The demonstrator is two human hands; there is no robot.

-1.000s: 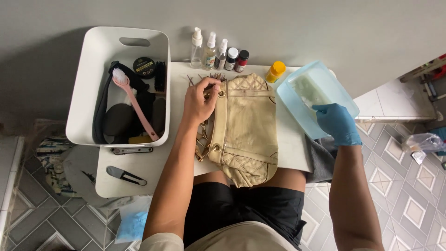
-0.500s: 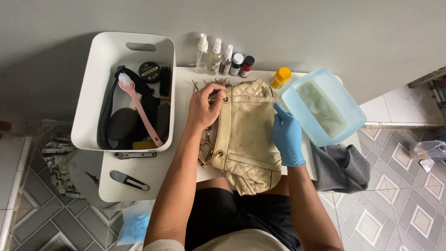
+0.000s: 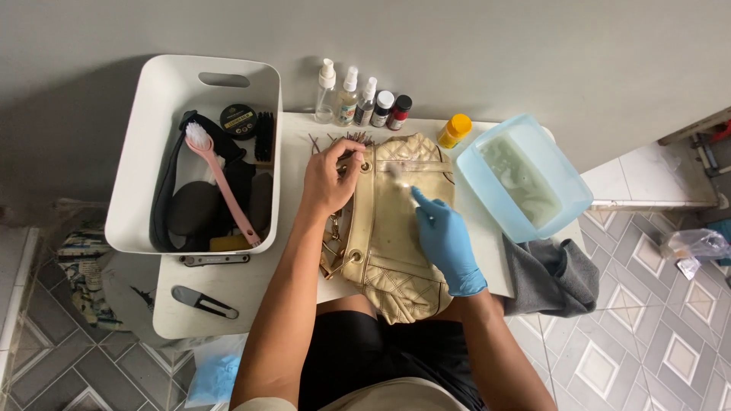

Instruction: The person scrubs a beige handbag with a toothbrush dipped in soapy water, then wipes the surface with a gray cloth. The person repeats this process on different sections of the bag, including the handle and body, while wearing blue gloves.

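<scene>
Right hand (image 3: 445, 243), blue-gloved, centre of frame: grip pinched on a small pale swab (image 3: 397, 173), pressed to the upper face of the cream quilted handbag (image 3: 396, 228); a second ago it was at the blue tub (image 3: 525, 176), upper right, so cleaning now falls on the bag. Left hand (image 3: 329, 179), bare: grip clenched on the bag's top edge. Bench (image 3: 228, 285); white bin (image 3: 145, 152) of brushes, upper left.

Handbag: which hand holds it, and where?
Left hand grips the beige handbag at its top-left corner. Gloved right hand presses a small white swab onto it.
</scene>
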